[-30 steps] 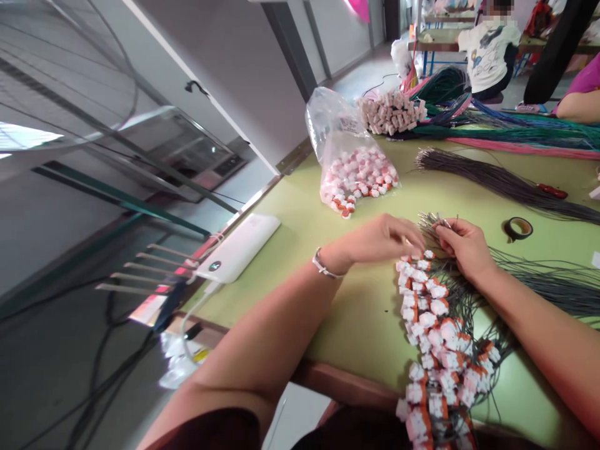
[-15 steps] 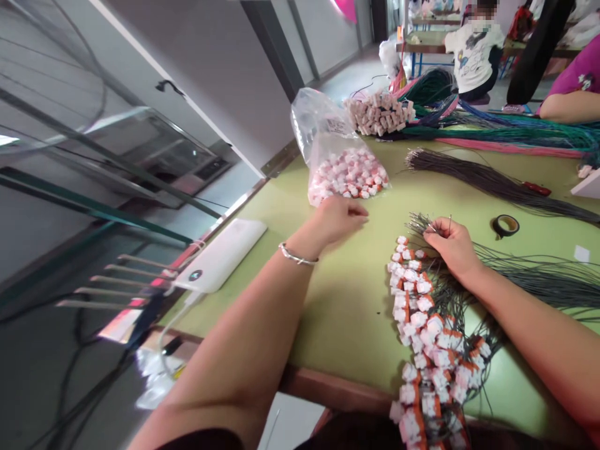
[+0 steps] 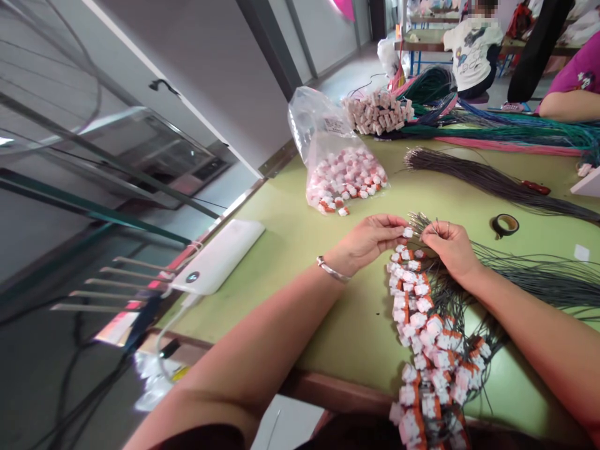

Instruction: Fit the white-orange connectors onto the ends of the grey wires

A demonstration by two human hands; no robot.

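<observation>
Left hand: fingertips pinched on a small white plastic connector, just beside the thin, metal-tipped dark grey wires. Right hand: fingers closed around those wires. Advisable: align one tip squarely with the connector; avoid bending.

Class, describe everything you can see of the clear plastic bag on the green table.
The bag looks like thin, see-through plastic with dark print too blurred to read. Its upper part is crumpled; its lower part bulges with small white-and-orange connectors. It slumps on the green table, beyond the left hand, with no hand touching it. Whether it touches the pale bundle behind is unclear.
</observation>
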